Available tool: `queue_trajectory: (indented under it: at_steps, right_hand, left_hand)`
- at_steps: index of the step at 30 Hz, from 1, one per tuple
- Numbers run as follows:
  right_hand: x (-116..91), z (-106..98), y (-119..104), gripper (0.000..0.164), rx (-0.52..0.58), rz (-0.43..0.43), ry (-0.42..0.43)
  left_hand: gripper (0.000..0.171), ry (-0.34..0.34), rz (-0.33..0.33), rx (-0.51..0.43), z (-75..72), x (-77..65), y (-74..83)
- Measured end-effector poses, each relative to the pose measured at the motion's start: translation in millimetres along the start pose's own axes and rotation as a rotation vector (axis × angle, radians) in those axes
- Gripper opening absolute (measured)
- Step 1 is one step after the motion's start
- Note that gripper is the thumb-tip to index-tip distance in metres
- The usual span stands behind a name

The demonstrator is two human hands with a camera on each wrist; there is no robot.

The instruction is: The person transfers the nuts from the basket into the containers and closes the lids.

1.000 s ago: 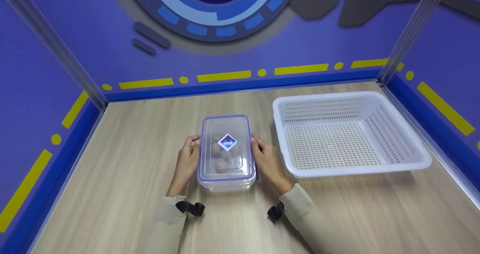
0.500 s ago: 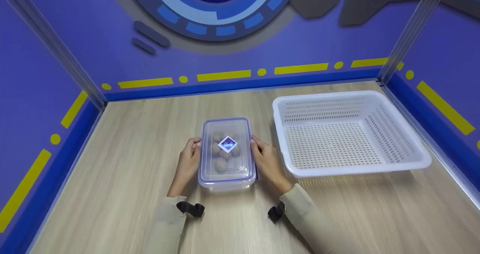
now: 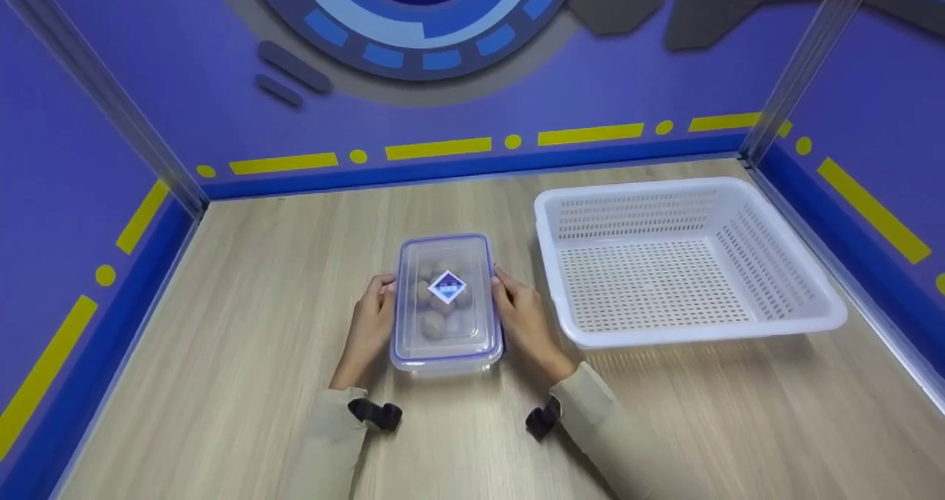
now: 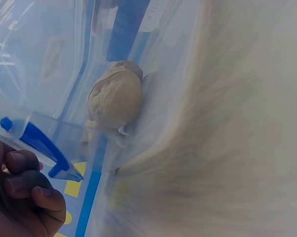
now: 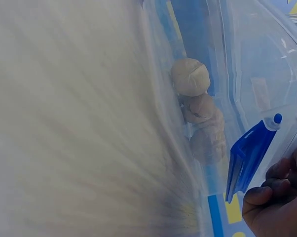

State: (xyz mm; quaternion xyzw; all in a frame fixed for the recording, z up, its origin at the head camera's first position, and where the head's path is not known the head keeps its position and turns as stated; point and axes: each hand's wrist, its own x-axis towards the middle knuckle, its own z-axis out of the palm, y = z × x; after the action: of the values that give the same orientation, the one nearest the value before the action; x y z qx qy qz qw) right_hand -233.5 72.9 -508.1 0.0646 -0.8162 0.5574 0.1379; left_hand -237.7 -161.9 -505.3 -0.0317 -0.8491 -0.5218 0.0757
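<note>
A clear lidded food container (image 3: 472,337) with a blue-edged rim and a diamond-shaped label (image 3: 447,287) is at mid-table in the head view. Through its sides and lid I see several round tan things that look like walnuts (image 4: 116,96). My left hand (image 3: 371,326) grips its left side, and my right hand (image 3: 530,323) grips the opposite side. Both wrist views show curled fingers by the blue-edged side latches (image 5: 252,153), which stand out from the walls. The container's underside is hidden, so I cannot tell whether it touches the table.
A white perforated plastic basket (image 3: 690,330) stands to the right of my right hand. Blue-purple panels (image 3: 443,108) with yellow marks wall in the wooden table (image 3: 244,337) at the back and both sides.
The container's far edge has shifted slightly toward me and the lid's glare has lessened, so the contents show more clearly. Both hands keep their grip on its sides.
</note>
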Motion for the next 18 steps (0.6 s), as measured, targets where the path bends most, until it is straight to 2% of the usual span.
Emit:
queue_trajectory:
  at_steps: [4, 8, 18]
  right_hand:
    - [-0.6, 0.2, 0.6, 0.035, -0.027, -0.018, 0.01]
    - [-1.4, 1.9, 2.1, 0.035, -0.032, -0.013, 0.018]
    - [-3.2, 4.2, 4.9, 0.037, 0.022, 0.017, 0.01]
  left_hand:
    - [0.027, 0.002, 0.019, -0.007, 0.6, -0.8, 0.7]
    - [0.028, -0.008, 0.012, -0.021, 0.7, -1.9, -0.1]
    - [0.031, -0.032, 0.017, -0.086, 2.8, -2.2, -3.8]
